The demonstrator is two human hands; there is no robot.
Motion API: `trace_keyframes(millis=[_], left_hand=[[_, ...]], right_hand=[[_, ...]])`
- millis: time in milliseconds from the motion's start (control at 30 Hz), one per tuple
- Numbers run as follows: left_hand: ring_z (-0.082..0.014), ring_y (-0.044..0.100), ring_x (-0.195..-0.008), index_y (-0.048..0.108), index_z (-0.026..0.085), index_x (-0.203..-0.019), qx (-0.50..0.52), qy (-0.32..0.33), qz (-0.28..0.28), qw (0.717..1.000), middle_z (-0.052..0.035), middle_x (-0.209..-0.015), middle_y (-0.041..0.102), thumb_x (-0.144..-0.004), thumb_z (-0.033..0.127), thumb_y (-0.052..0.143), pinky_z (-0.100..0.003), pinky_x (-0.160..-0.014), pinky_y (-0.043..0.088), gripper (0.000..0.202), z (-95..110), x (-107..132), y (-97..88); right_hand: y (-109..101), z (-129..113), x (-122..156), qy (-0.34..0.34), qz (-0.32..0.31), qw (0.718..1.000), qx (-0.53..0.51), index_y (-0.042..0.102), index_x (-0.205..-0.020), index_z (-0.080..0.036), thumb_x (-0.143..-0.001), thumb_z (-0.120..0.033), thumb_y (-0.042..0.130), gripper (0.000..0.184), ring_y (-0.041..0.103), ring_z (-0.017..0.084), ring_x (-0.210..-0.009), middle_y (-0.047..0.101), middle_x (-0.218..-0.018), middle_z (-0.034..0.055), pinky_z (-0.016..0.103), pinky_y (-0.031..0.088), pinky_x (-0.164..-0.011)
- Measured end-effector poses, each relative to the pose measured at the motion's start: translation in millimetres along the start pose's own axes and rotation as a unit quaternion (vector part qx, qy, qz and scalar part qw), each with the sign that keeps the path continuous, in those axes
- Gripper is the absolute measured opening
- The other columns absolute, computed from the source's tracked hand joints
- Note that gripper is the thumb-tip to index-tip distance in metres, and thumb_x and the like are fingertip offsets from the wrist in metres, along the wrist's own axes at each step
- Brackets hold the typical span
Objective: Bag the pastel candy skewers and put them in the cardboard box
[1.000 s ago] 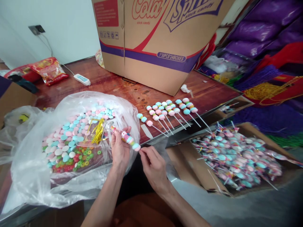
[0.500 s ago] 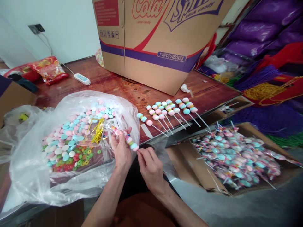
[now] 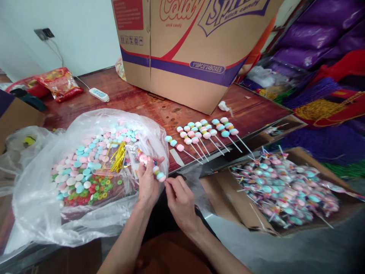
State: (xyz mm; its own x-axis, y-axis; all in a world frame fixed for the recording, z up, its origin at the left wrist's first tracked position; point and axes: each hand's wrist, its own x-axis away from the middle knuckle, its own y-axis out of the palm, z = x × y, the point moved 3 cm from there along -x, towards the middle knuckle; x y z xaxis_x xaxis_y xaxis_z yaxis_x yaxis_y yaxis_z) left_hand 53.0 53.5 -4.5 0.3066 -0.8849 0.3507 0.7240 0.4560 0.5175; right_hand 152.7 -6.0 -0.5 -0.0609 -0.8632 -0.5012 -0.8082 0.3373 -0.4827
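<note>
Left hand (image 3: 148,185) gripping candy skewer (image 3: 159,174), cardboard box (image 3: 182,49) behind

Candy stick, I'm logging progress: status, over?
Left hand holding candy stick. Right hand pinched at its lower end. Plastic bag close by left hand.

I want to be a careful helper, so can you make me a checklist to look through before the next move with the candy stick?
1. Left hand has the candy stick: ok, its fingers are around it.
2. Right hand is at the lower end: ok, its fingertips are pinched there.
3. What exactly the right fingertips pinch: cannot tell, they hide it.
4. Gold strips are near: ok, they lie left of the left hand.
5. The other candy sticks are on the table: ok, they lie in a row.
6. Cardboard box is open: ok, many candies show inside.
</note>
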Motion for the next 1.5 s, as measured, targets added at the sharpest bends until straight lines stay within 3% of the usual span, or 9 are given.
trace_keyframes(millis=[133, 333, 533, 733, 867, 1000, 1100, 1267, 1500], left_hand=[[-0.0168, 0.069, -0.084, 0.059, 0.018, -0.083, -0.025, 0.0, -0.024, 0.999, 0.0002, -0.082, 0.062, -0.073, 0.045, 0.077, -0.02, -0.058, 0.043, 0.034, -1, 2, 0.0], [-0.0163, 0.067, -0.083, 0.062, 0.019, -0.084, -0.04, -0.02, -0.081, 0.996, -0.0037, -0.084, 0.068, -0.081, 0.053, 0.068, -0.024, -0.066, 0.047, 0.035, -2, 9, 1.9], [-0.0258, 0.07, -0.093, 0.063, 0.018, -0.091, -0.004, -0.051, -0.086, 0.995, -0.0082, -0.09, 0.071, -0.077, 0.066, 0.064, -0.034, -0.075, 0.054, 0.05, 13, -1, 2.9], [-0.0242, 0.072, -0.092, 0.065, 0.017, -0.085, 0.006, -0.001, -0.091, 0.996, -0.007, -0.088, 0.073, -0.075, 0.046, 0.076, -0.037, -0.086, 0.053, 0.033, 31, -16, 0.3], [-0.0181, 0.072, -0.082, 0.066, 0.016, -0.072, 0.021, 0.025, -0.067, 0.997, -0.0022, -0.078, 0.072, -0.07, 0.034, 0.083, -0.032, -0.083, 0.055, 0.025, 35, -23, -5.2], [-0.0192, 0.072, -0.08, 0.071, 0.017, -0.083, 0.028, 0.039, -0.045, 0.998, -0.0021, -0.081, 0.073, -0.068, 0.035, 0.084, -0.033, -0.078, 0.056, 0.027, 39, -30, -6.6], [-0.02, 0.072, -0.085, 0.073, 0.018, -0.09, 0.004, 0.07, -0.06, 0.996, -0.0044, -0.088, 0.075, -0.072, 0.04, 0.08, -0.035, -0.083, 0.054, 0.029, 41, -33, -0.9], [-0.0209, 0.069, -0.101, 0.077, 0.018, -0.098, -0.189, 0.181, -0.116, 0.958, -0.0087, -0.101, 0.075, -0.082, 0.045, 0.07, -0.033, -0.096, 0.047, 0.032, 41, -36, 13.1], [-0.0221, 0.068, -0.104, 0.078, 0.018, -0.091, -0.175, 0.165, -0.133, 0.961, -0.0086, -0.102, 0.076, -0.077, 0.037, 0.075, -0.032, -0.093, 0.048, 0.024, 49, -44, 22.5]], right_hand=[[4, 2, -3, 0.009, 0.001, 1.0, -0.009, 0.064, -0.09, -0.018, -0.097, -0.013, 0.044, 0.022, 0.057, 0.015, -0.068, 0.059, -0.077, 0.0044, 0.026, 0.049, -0.065], [4, 13, -4, 0.104, -0.008, 0.989, -0.102, 0.065, -0.087, -0.019, -0.096, -0.017, 0.048, 0.019, 0.057, 0.014, -0.07, 0.06, -0.078, 0.002, 0.025, 0.046, -0.064], [-1, 21, -3, 0.109, -0.005, 0.983, -0.145, 0.065, -0.087, -0.019, -0.095, -0.02, 0.053, 0.015, 0.054, 0.013, -0.068, 0.058, -0.077, 0.0002, 0.025, 0.044, -0.064], [-6, 27, -4, 0.099, -0.019, 0.983, -0.155, 0.066, -0.088, -0.019, -0.095, -0.018, 0.054, 0.014, 0.055, 0.013, -0.07, 0.058, -0.078, 0.0001, 0.025, 0.043, -0.065], [-6, 29, -3, 0.098, -0.029, 0.982, -0.162, 0.066, -0.088, -0.02, -0.095, -0.017, 0.054, 0.014, 0.054, 0.012, -0.069, 0.057, -0.078, -0.0004, 0.025, 0.042, -0.064], [-8, 36, 4, 0.105, -0.034, 0.981, -0.158, 0.065, -0.087, -0.02, -0.095, -0.019, 0.055, 0.013, 0.053, 0.012, -0.068, 0.056, -0.077, -0.0009, 0.025, 0.041, -0.063], [-11, 43, 11, 0.112, -0.018, 0.981, -0.155, 0.065, -0.088, -0.021, -0.095, -0.019, 0.056, 0.012, 0.054, 0.012, -0.068, 0.056, -0.077, -0.0012, 0.025, 0.041, -0.063], [-23, 57, 23, 0.144, 0.043, 0.981, -0.125, 0.065, -0.086, -0.02, -0.094, -0.021, 0.056, 0.012, 0.053, 0.013, -0.069, 0.057, -0.076, -0.001, 0.025, 0.041, -0.064], [-28, 60, 20, 0.154, 0.053, 0.98, -0.117, 0.065, -0.084, -0.019, -0.095, -0.022, 0.056, 0.015, 0.052, 0.013, -0.067, 0.057, -0.074, -0.0009, 0.026, 0.04, -0.062]])
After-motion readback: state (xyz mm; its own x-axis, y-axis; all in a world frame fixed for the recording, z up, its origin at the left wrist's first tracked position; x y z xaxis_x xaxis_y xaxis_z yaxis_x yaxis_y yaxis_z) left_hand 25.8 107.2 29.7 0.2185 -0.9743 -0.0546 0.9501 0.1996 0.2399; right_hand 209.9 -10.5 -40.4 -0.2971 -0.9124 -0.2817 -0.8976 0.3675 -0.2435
